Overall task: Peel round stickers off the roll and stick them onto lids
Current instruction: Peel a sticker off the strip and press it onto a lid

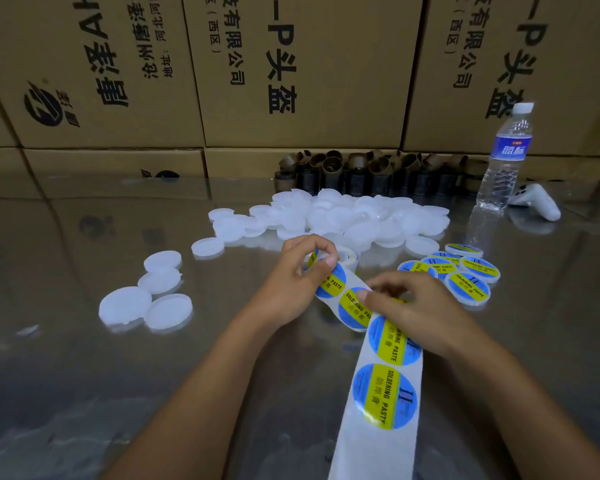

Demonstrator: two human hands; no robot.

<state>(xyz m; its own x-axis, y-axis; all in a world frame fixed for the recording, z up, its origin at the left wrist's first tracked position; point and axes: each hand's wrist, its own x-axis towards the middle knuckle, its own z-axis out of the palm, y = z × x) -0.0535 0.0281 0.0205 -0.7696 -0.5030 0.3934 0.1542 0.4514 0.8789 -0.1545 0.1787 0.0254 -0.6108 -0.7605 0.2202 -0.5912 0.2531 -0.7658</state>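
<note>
Both hands work the sticker strip (368, 452) over the worktop (84, 375).
The left hand (302, 275) pinches the strip beside the roll (349, 254). The right hand (416, 310) grips it lower down, a fingertip at the edge of a sticker (355, 308). Bare lids (343, 216) are piled behind, and stickered lids (468, 289) lie just right of the hands.

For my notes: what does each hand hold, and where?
The sticker strip: left hand grips its rolled end, right hand pinches the edge of a sticker.
</note>
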